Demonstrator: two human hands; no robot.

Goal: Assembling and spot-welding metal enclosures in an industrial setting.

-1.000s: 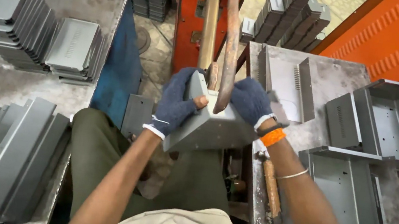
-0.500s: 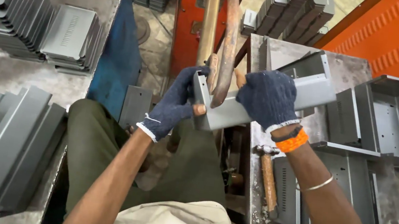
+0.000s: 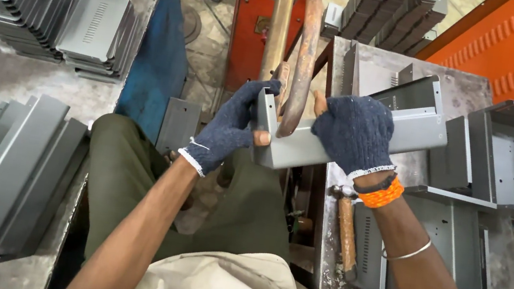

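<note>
While both gloved hands (left (image 3: 230, 130), right (image 3: 355, 133)) stay clamped on it, the grey sheet-metal bracket (image 3: 367, 134) now swings toward three o'clock around the curved welder arm (image 3: 304, 49).

Left hand (image 3: 226, 130), in a dark blue knit glove, is gripping the left end of a bent grey sheet-metal panel (image 3: 347, 134). Right hand (image 3: 355, 133), gloved alike, is clasping the panel's middle from above; an orange wristband (image 3: 382, 194) is sitting at that wrist. Panel is lying tilted, right end higher, with the curved copper welder arm (image 3: 305, 50) crossing in front of it. A wooden-handled hammer (image 3: 346, 229) is resting on the steel counter (image 3: 384, 68) below. Stacked grey panels (image 3: 1, 174) are lying at the left.
</note>
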